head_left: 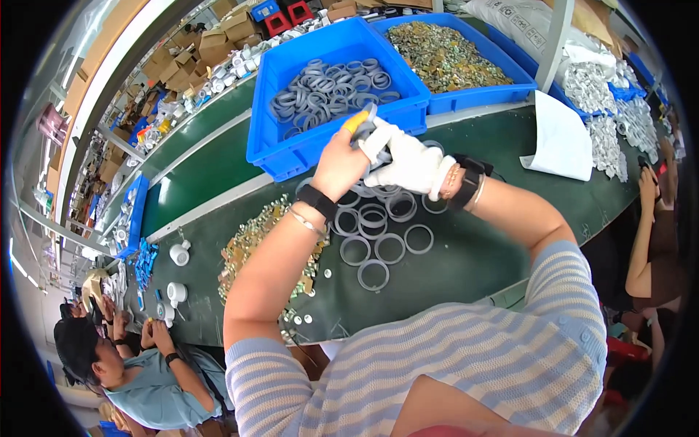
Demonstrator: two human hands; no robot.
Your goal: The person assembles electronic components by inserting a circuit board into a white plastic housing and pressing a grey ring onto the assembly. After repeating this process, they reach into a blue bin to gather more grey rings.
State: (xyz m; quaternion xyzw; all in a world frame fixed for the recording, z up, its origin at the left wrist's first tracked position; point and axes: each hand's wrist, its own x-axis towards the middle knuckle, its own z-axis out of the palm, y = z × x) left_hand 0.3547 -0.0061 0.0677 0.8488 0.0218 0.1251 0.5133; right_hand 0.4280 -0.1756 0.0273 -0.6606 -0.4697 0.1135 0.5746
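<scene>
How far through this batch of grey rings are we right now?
Looks early. Done, probably: about a dozen grey rings laid out flat on the green table. In hand: the bare left hand and gloved right hand work a yellow-handled tool together. Left: the blue bin holds many more rings, and a pile of brass clips lies beside.

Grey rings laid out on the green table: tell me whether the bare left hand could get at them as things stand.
Probably yes. The left hand holds a yellow-handled tool just above the grey rings, and nothing lies between them; it would have to free its fingers first.
</scene>
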